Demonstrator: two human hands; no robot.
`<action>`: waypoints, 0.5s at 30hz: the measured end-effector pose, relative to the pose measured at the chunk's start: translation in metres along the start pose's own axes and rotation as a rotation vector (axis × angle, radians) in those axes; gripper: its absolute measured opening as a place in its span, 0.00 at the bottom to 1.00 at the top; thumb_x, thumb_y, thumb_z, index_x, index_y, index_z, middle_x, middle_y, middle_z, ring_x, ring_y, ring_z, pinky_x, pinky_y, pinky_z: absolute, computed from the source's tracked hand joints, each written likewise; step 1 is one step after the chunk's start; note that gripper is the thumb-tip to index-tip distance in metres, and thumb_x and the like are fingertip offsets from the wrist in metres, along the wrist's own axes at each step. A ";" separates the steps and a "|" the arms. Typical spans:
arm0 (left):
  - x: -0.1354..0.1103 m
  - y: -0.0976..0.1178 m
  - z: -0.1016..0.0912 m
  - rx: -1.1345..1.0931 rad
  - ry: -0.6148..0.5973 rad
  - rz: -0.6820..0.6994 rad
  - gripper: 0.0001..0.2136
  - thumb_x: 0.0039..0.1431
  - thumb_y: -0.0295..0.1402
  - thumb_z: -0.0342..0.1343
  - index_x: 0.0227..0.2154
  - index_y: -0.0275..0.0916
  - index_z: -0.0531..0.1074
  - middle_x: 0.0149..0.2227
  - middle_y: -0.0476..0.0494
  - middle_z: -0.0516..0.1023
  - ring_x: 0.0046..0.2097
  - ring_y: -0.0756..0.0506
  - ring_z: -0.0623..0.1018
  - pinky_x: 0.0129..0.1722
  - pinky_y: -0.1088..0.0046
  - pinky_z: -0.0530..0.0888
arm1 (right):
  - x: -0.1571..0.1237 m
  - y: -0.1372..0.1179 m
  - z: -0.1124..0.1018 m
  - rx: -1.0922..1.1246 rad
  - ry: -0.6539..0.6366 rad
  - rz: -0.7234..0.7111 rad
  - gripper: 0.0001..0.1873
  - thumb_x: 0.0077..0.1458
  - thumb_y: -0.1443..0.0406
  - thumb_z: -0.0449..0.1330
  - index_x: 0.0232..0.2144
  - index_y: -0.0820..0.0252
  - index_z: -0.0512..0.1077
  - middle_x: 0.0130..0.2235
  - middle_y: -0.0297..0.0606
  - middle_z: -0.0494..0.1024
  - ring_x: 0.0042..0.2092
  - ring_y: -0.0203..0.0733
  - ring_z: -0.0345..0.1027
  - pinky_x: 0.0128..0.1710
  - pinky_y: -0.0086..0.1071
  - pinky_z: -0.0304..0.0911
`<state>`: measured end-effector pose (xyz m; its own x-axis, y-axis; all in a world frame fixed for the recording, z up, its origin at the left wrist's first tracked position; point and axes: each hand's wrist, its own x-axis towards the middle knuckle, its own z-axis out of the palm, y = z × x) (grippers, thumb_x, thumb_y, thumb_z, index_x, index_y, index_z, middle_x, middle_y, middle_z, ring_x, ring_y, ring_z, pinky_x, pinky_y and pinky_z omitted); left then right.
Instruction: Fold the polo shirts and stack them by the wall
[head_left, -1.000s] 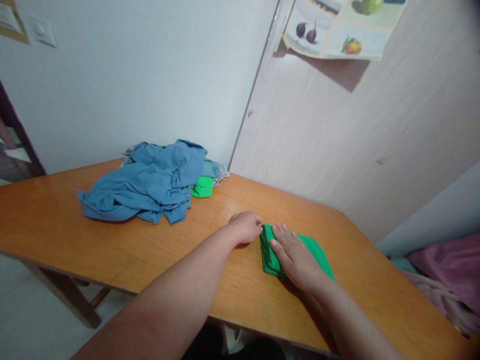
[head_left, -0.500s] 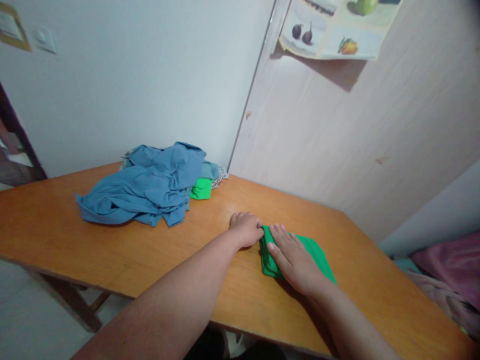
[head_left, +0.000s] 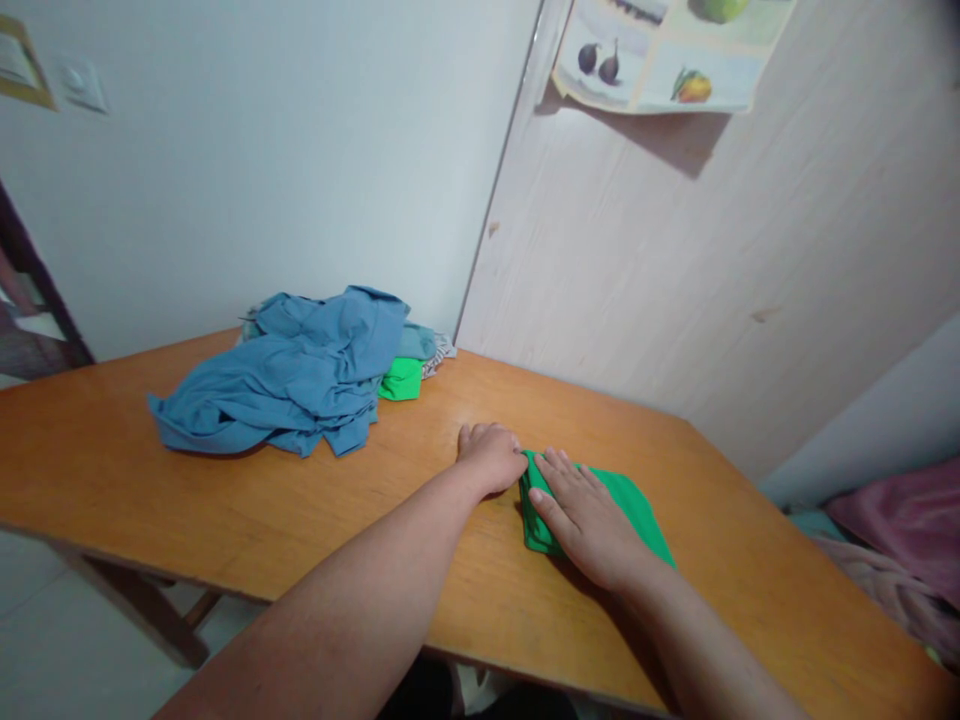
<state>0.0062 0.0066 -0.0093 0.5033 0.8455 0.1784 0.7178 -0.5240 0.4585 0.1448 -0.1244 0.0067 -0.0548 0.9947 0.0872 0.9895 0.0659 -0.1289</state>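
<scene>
A folded green cloth (head_left: 637, 510) lies on the wooden table in front of me, its stacked layers showing along the left edge. My right hand (head_left: 581, 515) rests flat on top of it, fingers stretched out and thumb a little apart. At the cloth's far left corner is my left hand (head_left: 491, 458), its fingers curled and closed on that corner. The fingertips there are partly hidden. What kind of garment the green cloth is, I cannot tell.
A crumpled heap of blue clothing (head_left: 300, 370) sits at the back left of the table (head_left: 360, 520), with a bright green piece (head_left: 402, 379) and a striped piece (head_left: 441, 352) beside it. Walls rise behind. Pink fabric (head_left: 900, 520) lies beyond the right edge.
Both hands stay in nearly the same place on the green cloth. The view has shifted very slightly.
</scene>
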 end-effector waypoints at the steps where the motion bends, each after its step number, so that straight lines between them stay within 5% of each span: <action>1: 0.000 0.000 0.000 0.002 -0.004 0.007 0.10 0.54 0.39 0.53 0.31 0.48 0.81 0.42 0.44 0.81 0.50 0.38 0.75 0.57 0.54 0.64 | 0.000 0.000 0.000 0.000 0.003 -0.002 0.39 0.66 0.43 0.38 0.69 0.59 0.54 0.71 0.43 0.50 0.72 0.50 0.40 0.70 0.51 0.39; 7: -0.001 -0.002 -0.004 -0.057 -0.009 0.028 0.11 0.55 0.41 0.54 0.38 0.55 0.80 0.44 0.49 0.82 0.51 0.39 0.75 0.57 0.55 0.64 | -0.003 -0.001 -0.001 -0.005 0.012 -0.001 0.39 0.67 0.44 0.37 0.70 0.58 0.50 0.71 0.43 0.48 0.72 0.48 0.39 0.70 0.51 0.38; 15: -0.001 0.000 -0.002 -0.089 -0.002 -0.003 0.11 0.57 0.39 0.53 0.38 0.58 0.80 0.48 0.50 0.80 0.55 0.37 0.71 0.62 0.42 0.52 | -0.002 0.002 0.000 -0.008 0.011 -0.031 0.38 0.67 0.43 0.39 0.70 0.56 0.51 0.71 0.44 0.47 0.72 0.49 0.38 0.69 0.52 0.40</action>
<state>0.0048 0.0057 -0.0080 0.5025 0.8466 0.1757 0.6736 -0.5107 0.5343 0.1467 -0.1260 0.0066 -0.0842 0.9913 0.1016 0.9884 0.0960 -0.1178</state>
